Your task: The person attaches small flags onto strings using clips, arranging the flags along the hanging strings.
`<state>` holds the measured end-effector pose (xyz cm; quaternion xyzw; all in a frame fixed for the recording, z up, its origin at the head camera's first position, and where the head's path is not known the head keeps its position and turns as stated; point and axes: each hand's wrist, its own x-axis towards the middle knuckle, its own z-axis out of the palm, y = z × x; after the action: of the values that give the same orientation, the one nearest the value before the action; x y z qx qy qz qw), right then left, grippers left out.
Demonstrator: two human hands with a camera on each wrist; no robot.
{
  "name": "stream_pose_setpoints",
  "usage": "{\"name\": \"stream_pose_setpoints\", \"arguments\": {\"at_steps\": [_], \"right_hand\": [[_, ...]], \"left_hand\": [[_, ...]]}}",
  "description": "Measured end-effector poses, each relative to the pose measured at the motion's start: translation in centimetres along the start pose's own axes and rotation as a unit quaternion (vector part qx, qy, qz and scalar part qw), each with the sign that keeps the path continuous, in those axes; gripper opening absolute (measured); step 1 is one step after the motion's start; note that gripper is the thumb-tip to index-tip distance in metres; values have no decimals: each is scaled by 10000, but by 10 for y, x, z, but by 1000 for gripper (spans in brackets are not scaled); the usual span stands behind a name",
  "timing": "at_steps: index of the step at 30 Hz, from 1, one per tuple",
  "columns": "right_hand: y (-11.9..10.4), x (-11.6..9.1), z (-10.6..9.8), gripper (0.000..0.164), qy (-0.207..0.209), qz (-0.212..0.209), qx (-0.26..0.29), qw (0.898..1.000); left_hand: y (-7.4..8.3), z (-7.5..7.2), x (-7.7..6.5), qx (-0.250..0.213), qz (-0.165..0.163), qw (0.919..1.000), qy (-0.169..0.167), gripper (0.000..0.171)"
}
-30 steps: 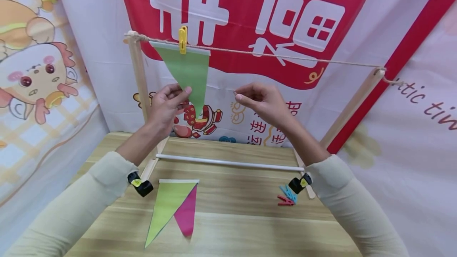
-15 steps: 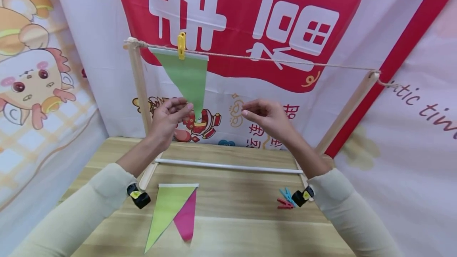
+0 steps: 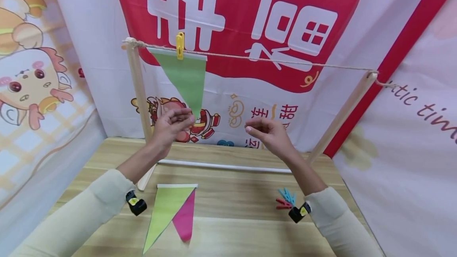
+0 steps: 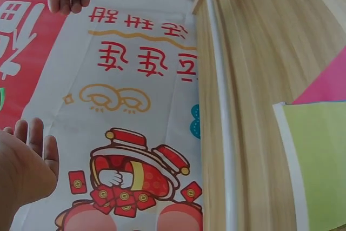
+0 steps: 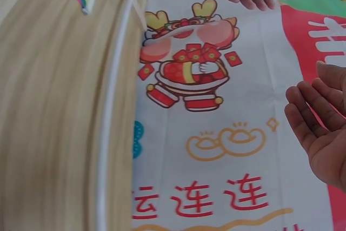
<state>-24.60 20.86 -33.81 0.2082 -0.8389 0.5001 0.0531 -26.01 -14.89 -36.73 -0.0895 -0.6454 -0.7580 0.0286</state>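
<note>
A green paper pennant (image 3: 189,78) hangs from a twine line (image 3: 271,60), pinned by a yellow clothespin (image 3: 180,46). Beside its lower tip is my left hand (image 3: 169,130), fingers loosely bent and holding nothing. Whether it touches the pennant I cannot tell. To the right, my right hand (image 3: 272,136) hovers below the line, also with nothing in its relaxed fingers. Both hands appear in the left wrist view, where the left hand (image 4: 27,166) is at the lower left. In the right wrist view the right hand (image 5: 321,123) has its fingers loosely extended.
Wooden posts (image 3: 137,86) carry the twine, with a white rod (image 3: 225,165) low between them. A yellow-green pennant (image 3: 166,205) partly covers a pink pennant (image 3: 185,219) on the wooden table (image 3: 235,229). Blue clothespins (image 3: 288,195) and a red clothespin (image 3: 283,204) lie at right.
Both hands have come down, the right one also slightly rightward. The left hand has slid lower along the green pennant, which still hangs from the clothespin.
</note>
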Motion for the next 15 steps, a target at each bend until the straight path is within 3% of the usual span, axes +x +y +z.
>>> {"name": "stream_pose_setpoints", "arguments": {"at_steps": [9,15], "right_hand": [[21,-16,9,27,18,199,26,9998],[34,-25,16,25,-26,340,177,9993]], "left_hand": [[-11,-5,-4,184,-93,9997,-94,52],[-16,-8,-8,278,-162,9995,-54,49]]}}
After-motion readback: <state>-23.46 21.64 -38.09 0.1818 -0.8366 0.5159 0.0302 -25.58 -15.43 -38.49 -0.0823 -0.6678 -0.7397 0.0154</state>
